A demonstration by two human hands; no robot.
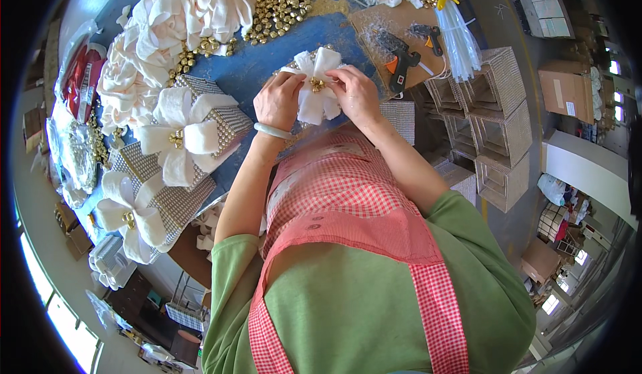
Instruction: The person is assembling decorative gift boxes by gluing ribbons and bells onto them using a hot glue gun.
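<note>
Both my hands press on a white fabric flower [317,86] with a gold bead centre, which lies on a glittery silver box lid [299,63] on the blue table. My left hand [277,101], with a pale bangle on the wrist, holds the flower's left petals. On the flower's right side, my right hand [354,94] pinches the petals beside the gold centre. Most of the lid is hidden under the flower and my hands.
Two finished glittery boxes with white flowers [190,133] [144,207] lie to the left. Loose white flowers [167,26] and gold beads [277,13] cover the table's far side. A black glue gun [403,66] and glue sticks [458,39] sit right, above stacked open silver boxes [495,126].
</note>
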